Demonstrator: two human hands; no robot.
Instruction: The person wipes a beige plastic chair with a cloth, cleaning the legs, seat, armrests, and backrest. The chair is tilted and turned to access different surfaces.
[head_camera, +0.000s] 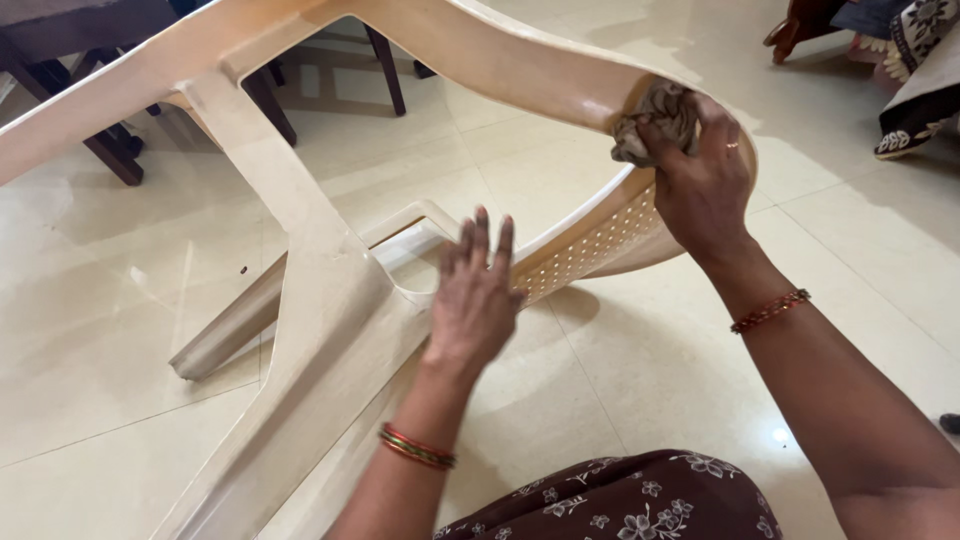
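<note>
Where the curved armrest of the beige plastic chair (330, 300) arches toward the right of the view, a crumpled brown cloth (655, 120) is pressed against its upper edge. Right hand (700, 180): fingers clenched around the cloth, holding it bunched against the plastic; a ring shows on 1 finger and a red beaded bangle (770, 310) circles the wrist. Left hand (475, 295): released, fingers extended and close together, palm laid flat on the chair where the perforated seat panel (590, 250) meets the frame, gripping nothing. Red and green bangles (416, 447) sit on that wrist.

Chair lies tipped on its side on the cream tiled floor (100, 400), 1 leg (235, 325) extending low toward the left, another broad leg running down to the lower edge of the view. Dark floral garment (620, 500) of the person shows at the bottom. Dark wooden furniture legs (115, 150) stand at upper left, well apart from the hands. Patterned fabric (915, 70) lies at the upper right corner.
</note>
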